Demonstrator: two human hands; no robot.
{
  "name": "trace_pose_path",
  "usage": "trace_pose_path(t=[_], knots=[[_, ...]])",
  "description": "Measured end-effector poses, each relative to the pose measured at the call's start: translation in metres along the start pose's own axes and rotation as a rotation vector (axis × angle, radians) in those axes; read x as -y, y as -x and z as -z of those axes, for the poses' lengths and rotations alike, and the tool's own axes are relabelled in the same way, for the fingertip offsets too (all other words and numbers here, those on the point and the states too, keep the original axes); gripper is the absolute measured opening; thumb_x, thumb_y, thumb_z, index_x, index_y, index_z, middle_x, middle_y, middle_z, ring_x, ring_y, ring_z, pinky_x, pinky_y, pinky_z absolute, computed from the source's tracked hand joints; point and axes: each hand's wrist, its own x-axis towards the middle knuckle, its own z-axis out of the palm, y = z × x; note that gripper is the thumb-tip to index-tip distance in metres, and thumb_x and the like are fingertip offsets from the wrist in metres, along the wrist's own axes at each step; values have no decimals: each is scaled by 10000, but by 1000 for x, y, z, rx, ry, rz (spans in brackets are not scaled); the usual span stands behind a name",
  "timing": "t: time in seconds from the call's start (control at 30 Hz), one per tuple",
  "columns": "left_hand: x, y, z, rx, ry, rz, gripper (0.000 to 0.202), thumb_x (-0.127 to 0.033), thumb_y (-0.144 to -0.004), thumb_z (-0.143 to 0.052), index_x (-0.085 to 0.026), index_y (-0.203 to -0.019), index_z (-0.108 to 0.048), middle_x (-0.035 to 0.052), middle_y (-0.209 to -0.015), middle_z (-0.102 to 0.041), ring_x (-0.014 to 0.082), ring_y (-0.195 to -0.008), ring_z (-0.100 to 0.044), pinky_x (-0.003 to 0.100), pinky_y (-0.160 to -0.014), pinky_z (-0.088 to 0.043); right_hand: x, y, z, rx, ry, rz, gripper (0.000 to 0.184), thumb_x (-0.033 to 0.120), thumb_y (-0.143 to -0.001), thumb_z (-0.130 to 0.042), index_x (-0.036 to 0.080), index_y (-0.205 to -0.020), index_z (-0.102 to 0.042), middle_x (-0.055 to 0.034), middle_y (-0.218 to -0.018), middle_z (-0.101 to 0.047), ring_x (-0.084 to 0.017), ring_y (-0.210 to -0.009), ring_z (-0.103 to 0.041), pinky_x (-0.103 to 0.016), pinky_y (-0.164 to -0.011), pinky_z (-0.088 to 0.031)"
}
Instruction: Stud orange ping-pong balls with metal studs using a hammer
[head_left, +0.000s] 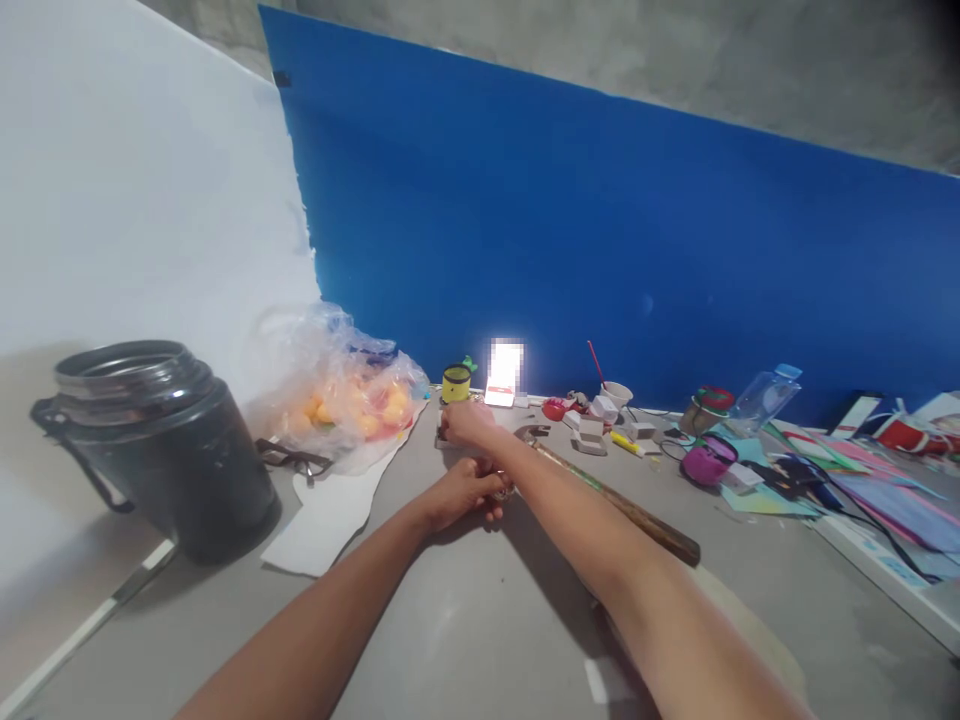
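Observation:
My left hand [466,490] is low over the grey table, its fingers curled round a small shiny piece too hidden to name. Reaching across it, my right hand [466,424] is farther forward, fingers bent down at the edge of a small flat thing on the tabletop. What those fingers grip, if anything, is hidden. A claw hammer [622,505] with a worn wooden handle lies beside my right forearm, which covers part of the view. Beyond the right hand stand a lit phone [501,388] and a small yellow container [455,384] with a green top.
At left are a large dark flask [169,455], eyeglasses [296,457], white paper [330,525] and a plastic bag of orange fruit [360,400]. Small boxes [591,432], a paper cup [617,394], a clear bottle [766,398] and coloured papers [885,490] crowd the right. A blue panel [600,230] closes the back.

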Motion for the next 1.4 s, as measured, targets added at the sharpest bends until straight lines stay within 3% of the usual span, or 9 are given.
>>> trace_pose_path(t=[0.2,0.37,0.53,0.7,0.8,0.9,1.0,1.13,1.4], knots=[[-2,1,0,17,-18,-8,355,-404,-773,-849,-118,-906,-684,33,-810,-627,119,-555,-630,270,-516,-509,-4,-6,-10,-24,20,33,295,255,-955,-589,143,-1177,-749,-199,-1185,-771,-319,-1130,-729,-398,-909,-555],[-5,2,-2,19,-32,-13,387,-429,-756,-855,-118,-902,-679,34,-794,-628,123,-545,-625,268,-505,-498,-2,-5,-10,-27,7,48,260,204,-912,-630,122,-1119,-764,-216,-1143,-776,-334,-1088,-735,-389,-882,-544],[-4,2,0,14,-10,33,393,-448,-760,-856,-118,-824,-653,52,-797,-647,122,-560,-632,257,-518,-509,-8,2,1,-67,-88,33,264,164,-944,-542,158,-1085,-765,-150,-1109,-787,-262,-986,-730,-319,-792,-513],[-7,2,7,-28,246,65,407,-356,-759,-888,-132,-1032,-687,62,-880,-681,126,-624,-647,261,-576,-547,-42,34,6,-247,-652,63,171,119,-861,-588,153,-883,-754,-62,-929,-768,-165,-820,-655,-271,-747,-481],[-9,2,10,-78,382,46,328,-235,-806,-829,-124,-1091,-712,85,-944,-697,111,-658,-643,223,-591,-529,-61,70,-5,-279,-1126,-15,127,241,-817,-673,176,-903,-741,-22,-826,-729,-125,-659,-574,-254,-605,-451],[-10,1,11,-121,474,63,321,-201,-847,-763,-119,-1153,-713,76,-906,-684,112,-640,-625,217,-563,-508,-70,104,-25,-265,-1451,-104,261,369,-719,-797,180,-887,-732,-25,-786,-712,-109,-605,-523,-229,-508,-381],[-9,1,12,-152,500,34,354,-172,-856,-749,-135,-1203,-689,81,-919,-697,117,-639,-622,219,-555,-497,-73,124,-50,-276,-1615,-155,370,417,-613,-884,171,-842,-730,-34,-774,-709,-95,-590,-491,-211,-474,-338],[-8,1,13,-153,489,5,287,-217,-890,-740,-121,-1157,-696,97,-918,-705,141,-664,-642,254,-589,-538,-74,127,-74,-239,-1767,-207,442,419,-544,-939,166,-834,-722,-44,-763,-722,-79,-550,-466,-203,-451,-298],[-12,3,7,-167,397,18,424,-205,-802,-851,-157,-1195,-701,54,-878,-676,130,-669,-638,229,-549,-500,-79,123,-78,-200,-1875,-187,479,440,-523,-976,170,-821,-714,-35,-757,-716,-77,-549,-488,-191,-447,-289]])
